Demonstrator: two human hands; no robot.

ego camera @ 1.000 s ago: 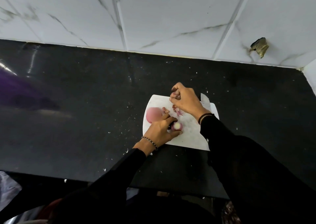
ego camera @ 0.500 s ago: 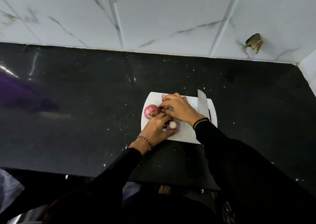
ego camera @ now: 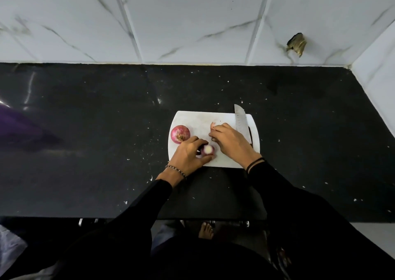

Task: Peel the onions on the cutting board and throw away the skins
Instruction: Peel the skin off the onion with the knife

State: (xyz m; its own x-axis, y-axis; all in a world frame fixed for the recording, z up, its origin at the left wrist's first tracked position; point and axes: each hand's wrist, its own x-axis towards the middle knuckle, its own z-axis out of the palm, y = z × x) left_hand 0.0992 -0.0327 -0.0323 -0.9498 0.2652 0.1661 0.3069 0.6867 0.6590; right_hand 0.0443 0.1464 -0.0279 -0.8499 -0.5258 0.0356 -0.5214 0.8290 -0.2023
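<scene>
Head view: my left hand (ego camera: 188, 156) clamps the cut onion (ego camera: 207, 150) so it can't roll, right hand (ego camera: 233, 143) curled just beside it, can't tell if it pinches anything.

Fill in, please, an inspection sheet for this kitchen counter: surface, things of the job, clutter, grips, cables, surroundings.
Surface: black countertop, speckled with small white flecks.
Job's things: white cutting board; whole unpeeled onion on its left part; trimmed onion near its front edge.
Clutter: knife lying along the board's right side, tip past the far edge.
Grips: left hand holds the trimmed onion; right hand has its fingers curled over the board, and whether it holds skin cannot be told.
Cables: nothing seen.
Surroundings: white marbled wall tiles with a broken spot; purple blur at far left.
</scene>
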